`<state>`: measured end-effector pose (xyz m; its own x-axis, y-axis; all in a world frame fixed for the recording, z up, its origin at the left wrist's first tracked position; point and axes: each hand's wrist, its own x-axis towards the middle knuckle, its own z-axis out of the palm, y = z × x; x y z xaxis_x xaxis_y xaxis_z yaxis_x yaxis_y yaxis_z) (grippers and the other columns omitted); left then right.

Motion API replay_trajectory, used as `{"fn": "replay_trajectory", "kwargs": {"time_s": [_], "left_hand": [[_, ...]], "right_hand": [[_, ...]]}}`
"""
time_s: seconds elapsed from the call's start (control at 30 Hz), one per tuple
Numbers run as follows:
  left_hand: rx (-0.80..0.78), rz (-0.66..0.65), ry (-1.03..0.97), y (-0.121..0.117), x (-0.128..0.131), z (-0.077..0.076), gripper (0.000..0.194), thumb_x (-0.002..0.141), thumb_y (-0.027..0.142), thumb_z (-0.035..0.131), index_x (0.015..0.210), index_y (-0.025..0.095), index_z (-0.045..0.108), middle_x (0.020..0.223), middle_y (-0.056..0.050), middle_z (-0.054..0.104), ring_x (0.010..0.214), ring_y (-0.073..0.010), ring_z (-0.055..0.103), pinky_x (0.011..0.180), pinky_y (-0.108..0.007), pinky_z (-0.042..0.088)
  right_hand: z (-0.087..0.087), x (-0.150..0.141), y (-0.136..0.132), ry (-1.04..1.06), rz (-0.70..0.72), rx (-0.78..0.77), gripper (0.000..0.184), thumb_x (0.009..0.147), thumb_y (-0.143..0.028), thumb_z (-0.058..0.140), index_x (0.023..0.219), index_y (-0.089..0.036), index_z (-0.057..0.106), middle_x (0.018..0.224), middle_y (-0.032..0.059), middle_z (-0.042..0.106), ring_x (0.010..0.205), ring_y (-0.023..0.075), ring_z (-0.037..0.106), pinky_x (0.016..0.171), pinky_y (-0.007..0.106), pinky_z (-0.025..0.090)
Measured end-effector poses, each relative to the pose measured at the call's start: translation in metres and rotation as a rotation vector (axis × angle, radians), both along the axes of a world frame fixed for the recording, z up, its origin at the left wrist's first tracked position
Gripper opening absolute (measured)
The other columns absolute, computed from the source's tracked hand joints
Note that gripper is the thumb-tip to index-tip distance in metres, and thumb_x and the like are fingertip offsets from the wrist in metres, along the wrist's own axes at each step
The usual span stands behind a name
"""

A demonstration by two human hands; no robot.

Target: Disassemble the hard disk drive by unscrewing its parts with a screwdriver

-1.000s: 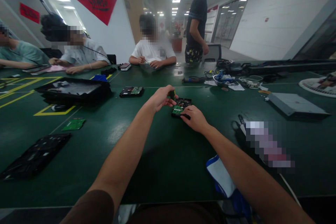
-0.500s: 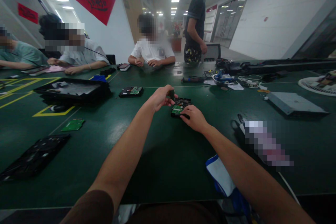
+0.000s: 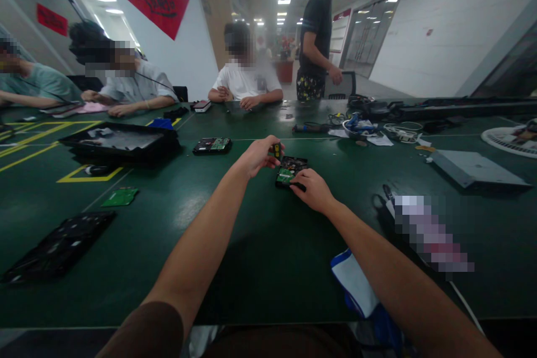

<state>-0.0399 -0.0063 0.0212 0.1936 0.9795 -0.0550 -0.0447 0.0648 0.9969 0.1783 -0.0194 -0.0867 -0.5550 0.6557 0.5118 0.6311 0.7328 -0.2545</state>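
In the head view, a hard drive with a green circuit board lies on the table before me. My left hand is closed at its far left side, gripping the black-and-yellow handle of what looks like a screwdriver, held upright over the drive; its tip is hidden. My right hand pinches a short, slim black piece at the drive's near right edge. I cannot make out what kind of piece it is, and the fingertips hide part of it.
A second drive, a black tray, a loose green circuit board and a black panel lie leftward. A grey metal case, cables and a blue-white cloth lie rightward. Several people are across the table.
The whole view has shifted slightly. The handle in my left hand has turned, so its yellow part shows now. My right hand stays at the drive's edge.
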Motion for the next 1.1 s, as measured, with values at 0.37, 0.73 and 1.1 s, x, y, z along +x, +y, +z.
{"fn": "replay_trajectory", "kwargs": {"time_s": [0.37, 0.73, 1.1], "left_hand": [[-0.041, -0.003, -0.040, 0.0006, 0.0025, -0.0002, 0.025, 0.082, 0.038, 0.058, 0.087, 0.014, 0.060, 0.090, -0.013, 0.072, 0.050, -0.0134, 0.061, 0.044, -0.025, 0.044], [-0.049, -0.040, -0.028, -0.0021, 0.0021, 0.0033, 0.024, 0.083, 0.037, 0.053, 0.090, 0.015, 0.060, 0.091, -0.014, 0.073, 0.053, -0.0170, 0.066, 0.045, -0.026, 0.045], [0.020, 0.005, 0.055, -0.0006, 0.0005, 0.0008, 0.026, 0.080, 0.036, 0.057, 0.090, 0.014, 0.065, 0.089, -0.011, 0.071, 0.054, -0.0153, 0.066, 0.044, -0.024, 0.043]], "right_hand": [[-0.0013, 0.0000, 0.0010, 0.022, 0.008, 0.001, 0.015, 0.092, -0.029, 0.066, 0.103, -0.023, 0.075, 0.104, 0.0096, 0.066, 0.099, 0.0257, 0.059, 0.089, 0.044, 0.050], [-0.0011, 0.0000, 0.0008, 0.009, 0.005, 0.002, 0.015, 0.092, -0.030, 0.065, 0.102, -0.022, 0.074, 0.104, 0.0098, 0.066, 0.099, 0.0259, 0.058, 0.088, 0.044, 0.050], [-0.0017, -0.0001, 0.0010, -0.002, 0.008, 0.003, 0.017, 0.093, -0.030, 0.065, 0.102, -0.020, 0.074, 0.104, 0.0104, 0.066, 0.099, 0.0256, 0.058, 0.089, 0.043, 0.050]]}}
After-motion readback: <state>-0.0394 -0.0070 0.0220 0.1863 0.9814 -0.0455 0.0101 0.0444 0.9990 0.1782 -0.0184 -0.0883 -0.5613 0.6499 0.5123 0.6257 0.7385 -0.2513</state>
